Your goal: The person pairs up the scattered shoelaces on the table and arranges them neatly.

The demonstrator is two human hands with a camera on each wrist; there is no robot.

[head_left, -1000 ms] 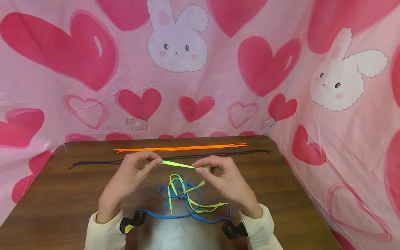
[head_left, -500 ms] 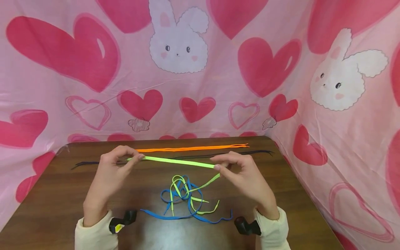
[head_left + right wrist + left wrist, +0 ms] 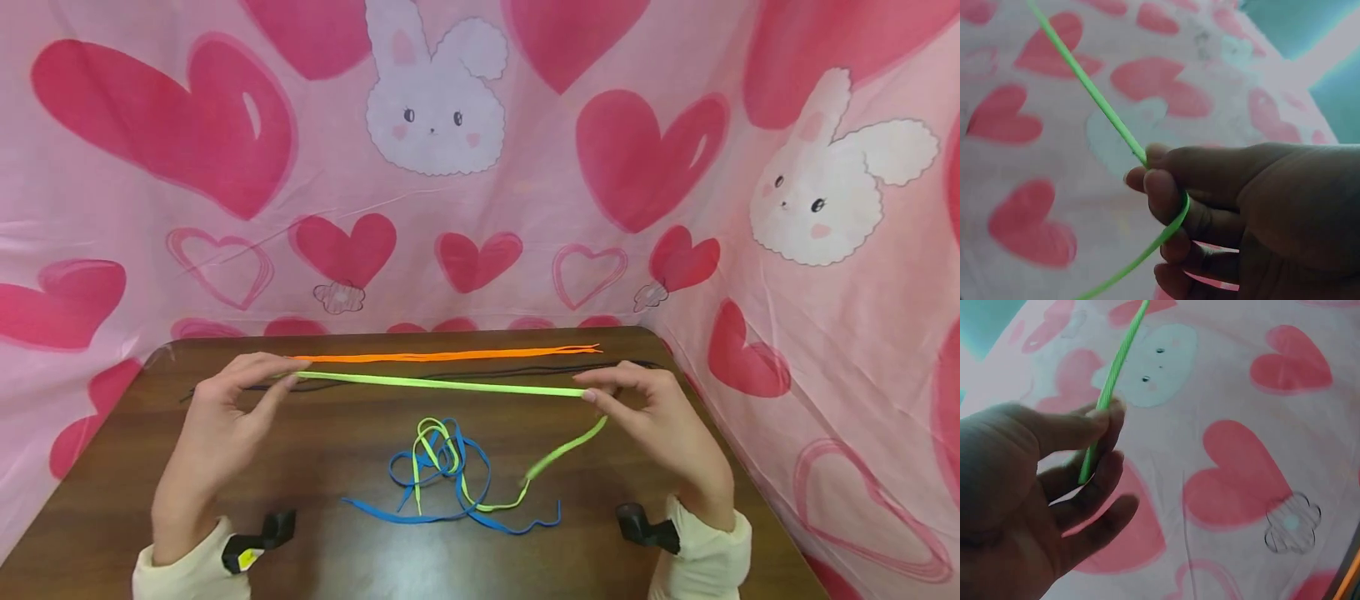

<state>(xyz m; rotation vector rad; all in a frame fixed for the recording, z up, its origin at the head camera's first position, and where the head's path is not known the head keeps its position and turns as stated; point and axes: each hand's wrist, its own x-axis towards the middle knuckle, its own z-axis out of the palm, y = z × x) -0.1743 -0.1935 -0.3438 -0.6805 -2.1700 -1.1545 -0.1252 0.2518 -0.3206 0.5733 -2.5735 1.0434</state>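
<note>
Left of the blue lace (image 3: 408, 520), the left hand (image 3: 220, 423) pinches the green lace (image 3: 442, 385), which spans taut beyond the blue lace. Right of the blue lace, the right hand (image 3: 667, 423) pinches too. Straightening seems the step; next probably calls for drawing slack free.

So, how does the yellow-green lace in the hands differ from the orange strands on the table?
The yellow-green lace is held between the left hand and right hand, while the orange strands rest on the table. The yellow-green lace bends downward past the right hand; the orange strands run nearly straight. Both are long and narrow.
</note>
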